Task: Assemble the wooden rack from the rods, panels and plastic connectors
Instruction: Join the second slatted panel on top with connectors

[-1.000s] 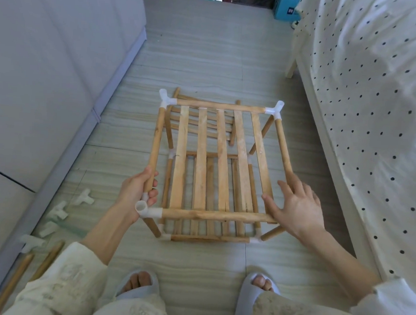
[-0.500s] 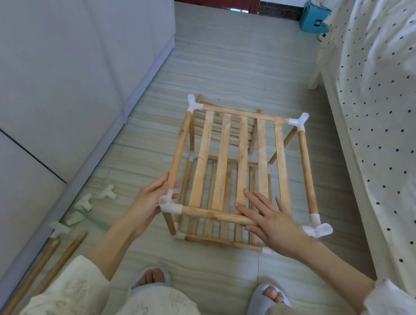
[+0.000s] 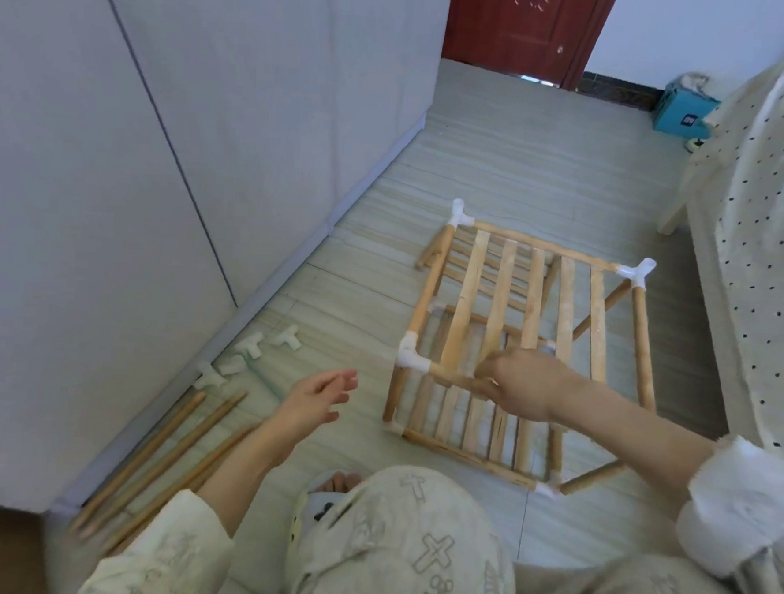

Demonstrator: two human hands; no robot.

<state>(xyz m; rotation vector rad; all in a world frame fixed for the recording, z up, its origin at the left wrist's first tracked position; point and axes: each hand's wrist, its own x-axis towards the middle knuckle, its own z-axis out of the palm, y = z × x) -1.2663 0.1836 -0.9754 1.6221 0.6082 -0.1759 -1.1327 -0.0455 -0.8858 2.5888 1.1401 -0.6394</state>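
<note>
The two-tier wooden rack [image 3: 532,305] stands on the floor at centre right, its slatted panels joined by white plastic connectors [image 3: 408,355] at the corners. My right hand [image 3: 520,385] grips the near top rod of the rack, fingers curled round it. My left hand [image 3: 317,398] hovers in the air left of the rack with fingers loosely spread, holding nothing. Several loose wooden rods [image 3: 174,453] lie along the wall at lower left. Several spare white connectors [image 3: 249,350] lie on the floor just beyond them.
A white cabinet wall [image 3: 161,145] runs along the left. A bed with a dotted cover [image 3: 770,228] stands on the right. A red door [image 3: 521,29] and a blue box [image 3: 681,110] are at the far end. My knee fills the bottom centre.
My left hand has let go of the rack's near left corner and moved left toward the loose parts. My right hand has curled round the near top rod. The view has swung left.
</note>
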